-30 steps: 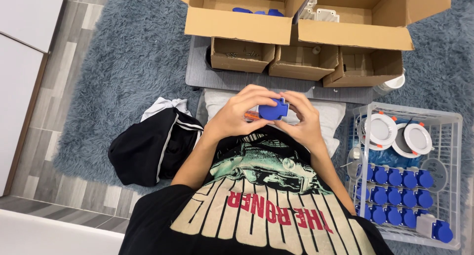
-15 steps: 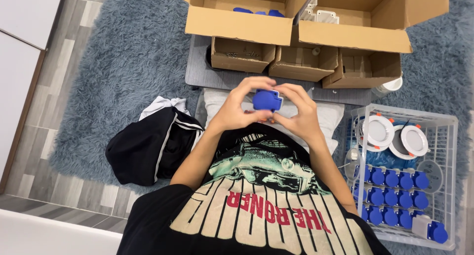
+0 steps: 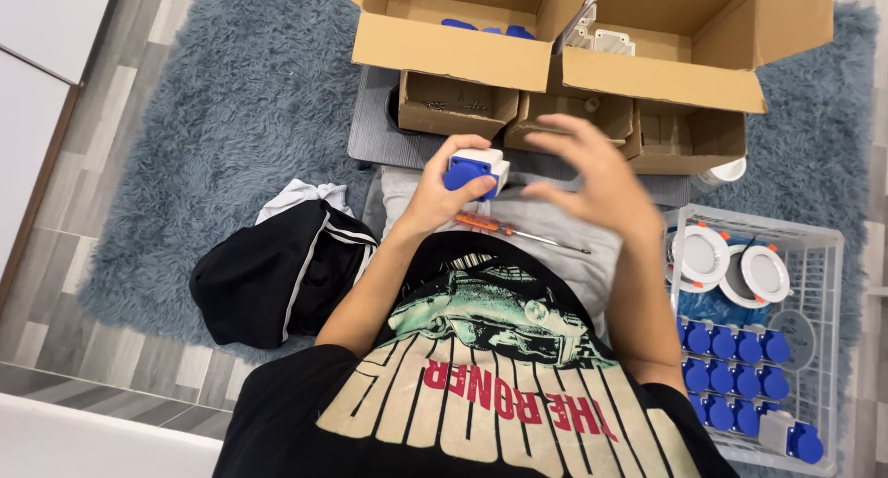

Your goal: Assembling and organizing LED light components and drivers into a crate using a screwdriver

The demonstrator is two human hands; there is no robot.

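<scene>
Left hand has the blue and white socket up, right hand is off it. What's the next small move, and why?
Probably bring the right hand down to the orange-handled screwdriver lying on the grey cloth over the lap. The left hand alone grips the blue and white plastic socket, the right hand hovers open and empty beside it, and the screwdriver lies just below both hands.

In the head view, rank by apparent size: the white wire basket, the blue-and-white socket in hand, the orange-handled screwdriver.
1. White wire basket, clearly largest.
2. Orange-handled screwdriver, longer but thin.
3. Blue-and-white socket, held in the left hand; it is nearer the camera, so its rank against the screwdriver is unsure.
</scene>
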